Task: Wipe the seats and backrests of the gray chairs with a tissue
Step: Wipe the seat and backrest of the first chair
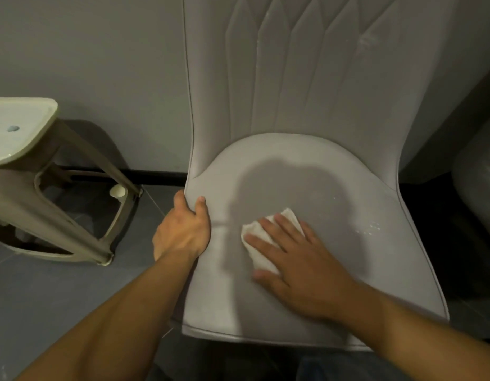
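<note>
Beside a plastic stool [24, 133], left hand [183, 232] fingers grip the chair [334, 188] edge; right hand [301, 268] fingers flat on tissue [256, 229].

- A single head-worn camera is looking forward and steeply down onto the seat [307, 182] of a gray chair, sitting close above it.
- The backrest [307, 64] is rising at the top of the frame (bowed by the wide lens), and both forearms are reaching in from the bottom edge.
- A beige stool [26, 138] is showing at the left edge, on the floor [46, 292].
</note>
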Available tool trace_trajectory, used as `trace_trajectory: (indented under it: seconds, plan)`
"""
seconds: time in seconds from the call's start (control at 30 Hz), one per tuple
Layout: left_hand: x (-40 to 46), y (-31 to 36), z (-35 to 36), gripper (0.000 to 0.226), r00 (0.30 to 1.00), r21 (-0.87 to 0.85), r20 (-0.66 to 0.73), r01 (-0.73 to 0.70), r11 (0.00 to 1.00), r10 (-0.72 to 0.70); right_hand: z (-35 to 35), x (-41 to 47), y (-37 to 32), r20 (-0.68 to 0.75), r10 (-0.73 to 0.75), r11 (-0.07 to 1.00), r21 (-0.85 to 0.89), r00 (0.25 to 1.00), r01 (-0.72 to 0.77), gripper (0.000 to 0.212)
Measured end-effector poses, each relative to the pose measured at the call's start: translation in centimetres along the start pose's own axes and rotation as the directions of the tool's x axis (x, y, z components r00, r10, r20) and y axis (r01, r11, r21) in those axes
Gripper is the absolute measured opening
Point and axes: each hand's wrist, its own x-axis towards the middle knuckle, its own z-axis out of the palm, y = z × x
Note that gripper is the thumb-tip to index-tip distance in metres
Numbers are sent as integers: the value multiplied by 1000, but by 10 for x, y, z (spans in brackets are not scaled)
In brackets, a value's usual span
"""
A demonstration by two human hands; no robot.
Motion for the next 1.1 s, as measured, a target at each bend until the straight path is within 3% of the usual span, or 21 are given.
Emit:
trace_trajectory:
  seconds: [0.1, 0.2, 0.33, 0.5, 0.67, 0.8, 0.87, 1.0, 1.1]
  plan:
    - [-2, 5, 2, 63, 1000, 47, -25, 3, 999, -1, 2, -5, -2, -25, 86, 996, -3, 996, -86, 63]
    - [-7, 4, 2, 70, 999, 62, -27, -30, 998, 32, -3, 48, 11, -67, 249, 968, -12, 966, -250, 66]
    - [-6, 1, 2, 74, 997, 42, -28, -73, 996, 74, -19, 123, 52, 4, 427, 904, 34, 904, -427, 69]
    - [-5, 1, 3, 75, 998, 75, -5, -68, 995, 69, -19, 112, 51, 16, 416, 909, 26, 909, -417, 70]
    - [-4, 1, 2, 76, 996, 94, 3, -84, 992, 84, -4, 2, 14, -32, 391, 920, -10, 920, -391, 76]
    - [-3, 2, 1, 77, 996, 108, 6, -94, 990, 94, -6, -66, -5, 81, 425, 905, -1, 902, -426, 83]
    - [-3, 3, 1, 78, 995, 116, -10, -99, 988, 101, -8, -57, 5, 103, 443, 895, -4, 891, -445, 82]
    - [-6, 5, 1, 78, 994, 147, -26, -99, 984, 104, -10, 19, 58, -86, 494, 867, -31, 865, -498, 78]
    - [-7, 6, 2, 78, 994, 167, -41, -97, 981, 105, -24, 87, 113, -50, 563, 826, 7, 825, -563, 77]
